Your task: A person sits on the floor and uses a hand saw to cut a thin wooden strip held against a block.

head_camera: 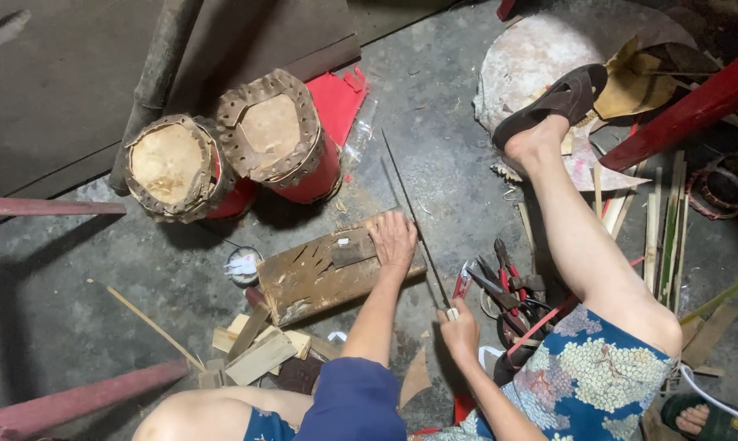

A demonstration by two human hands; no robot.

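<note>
My left hand [393,240] rests palm down on the right end of a worn wooden board [312,278] lying on the concrete floor. Under its fingers a long thin dark rod [408,208] runs diagonally from the upper middle down to my right hand [460,328]. That hand is closed around the rod's near end, by a small light-coloured handle. Two small red drums [273,137] with raw hide tops stand side by side beyond the board.
A pile of pliers and red-handled tools [508,282] lies right of the board. Wood offcuts [259,347] sit at the near left beside a small round tin [243,265]. Bamboo strips [667,220], a round stone slab [532,53] under my sandalled foot, and red poles [687,110] surround me.
</note>
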